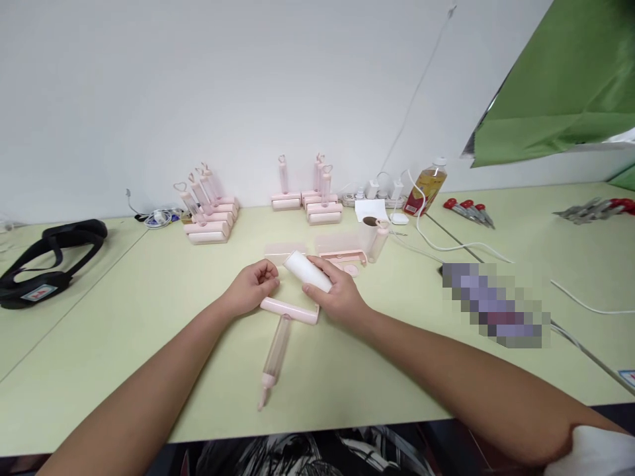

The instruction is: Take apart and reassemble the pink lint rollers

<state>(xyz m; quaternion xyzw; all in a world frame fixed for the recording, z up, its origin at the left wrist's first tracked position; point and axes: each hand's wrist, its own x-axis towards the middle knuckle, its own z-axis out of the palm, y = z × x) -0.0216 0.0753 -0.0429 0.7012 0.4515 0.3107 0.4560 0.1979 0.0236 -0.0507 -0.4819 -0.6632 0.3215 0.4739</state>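
My right hand (344,296) is wrapped round a white paper roll (306,270), which it holds tilted above the table (208,370). Beside the roll's left end, my left hand (251,289) has its fingers curled in a pinch; what they hold, if anything, cannot be made out. Below both hands lies a pink lint roller frame (290,311) with a clear handle (276,350) pointing toward me. Just beyond the hands are translucent covers (285,250), an open pink roller part (344,256) and an upright clear handle (378,243).
Assembled pink lint rollers stand in groups at the back left (206,231) and back centre (325,213). A drink bottle (425,188), white cables (449,248), red-handled tools (469,213) and a blurred object (491,304) are at the right. A black headset strap (49,264) lies far left.
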